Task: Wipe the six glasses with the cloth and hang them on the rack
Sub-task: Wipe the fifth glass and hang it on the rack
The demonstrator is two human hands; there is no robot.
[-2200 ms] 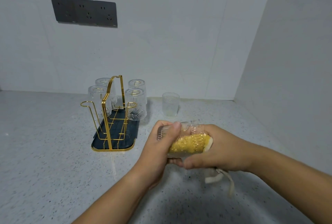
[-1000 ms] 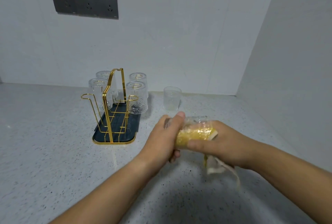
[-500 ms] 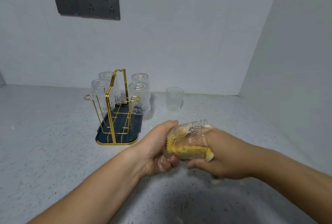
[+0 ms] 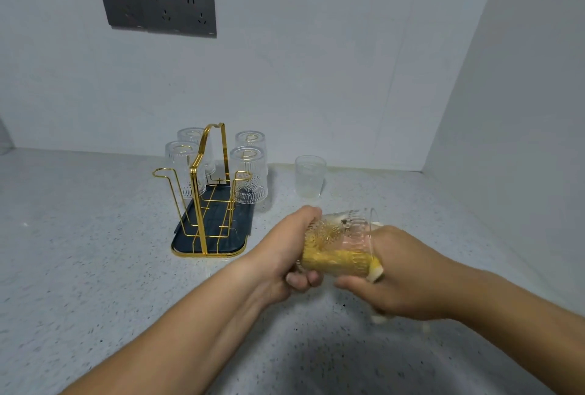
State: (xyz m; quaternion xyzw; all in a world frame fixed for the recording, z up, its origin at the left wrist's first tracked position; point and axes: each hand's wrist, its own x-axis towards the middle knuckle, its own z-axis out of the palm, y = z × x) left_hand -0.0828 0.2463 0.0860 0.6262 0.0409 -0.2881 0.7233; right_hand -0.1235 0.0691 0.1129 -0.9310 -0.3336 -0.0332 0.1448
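Lower centre: the left hand (image 4: 285, 255) grips the base of a patterned glass (image 4: 346, 231) held on its side. The right hand (image 4: 399, 277) curls round the yellow cloth (image 4: 335, 263) pushed inside it. Step, apparently: wiping the fifth glass. Next: withdraw the cloth and invert the glass onto a free prong of the rack (image 4: 205, 198), mid-left, which bears four hung glasses (image 4: 248, 177). An upright glass (image 4: 309, 176) waits beyond.

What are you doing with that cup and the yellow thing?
A person is wiping a patterned glass. The left hand grips it, tipped on its side above the counter, while the right hand holds a yellow cloth at its open end. On the gold rack, four glasses already hang upside down. The sixth glass stands upright on the counter beside the rack, not yet hung.
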